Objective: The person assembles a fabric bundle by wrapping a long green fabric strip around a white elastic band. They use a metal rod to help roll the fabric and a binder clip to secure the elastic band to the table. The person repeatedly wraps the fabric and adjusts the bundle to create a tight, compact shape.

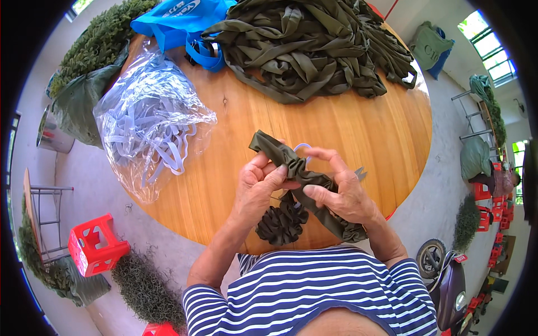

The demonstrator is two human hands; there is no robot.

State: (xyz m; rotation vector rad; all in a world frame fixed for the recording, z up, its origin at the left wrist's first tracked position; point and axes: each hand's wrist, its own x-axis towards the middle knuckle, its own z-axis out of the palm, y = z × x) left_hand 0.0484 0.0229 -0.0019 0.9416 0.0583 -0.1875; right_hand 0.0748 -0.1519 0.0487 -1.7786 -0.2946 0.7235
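Observation:
Over the near part of the round table, my left hand (260,182) pinches a gathered, dark olive fabric tube (272,150) between thumb and fingers. The tube's flat end sticks out past those fingers, and the rest slants down toward my body. My right hand (350,196) grips the tube farther along, thumb against the cloth and index finger stretched out. A pale elastic band (303,146) loops out of the gathers beside that finger. Under my left wrist are dark ruffled scrunchies (280,225). A grey pointed thing (361,173) shows behind my right hand, its kind unclear.
Olive fabric strips (302,56) are heaped across the far side of the wooden table (235,123). A clear plastic bag of white elastic bands (154,120) lies left, near a blue bag (176,25). A red stool (95,243) stands on the floor left; a scooter (448,291) is right.

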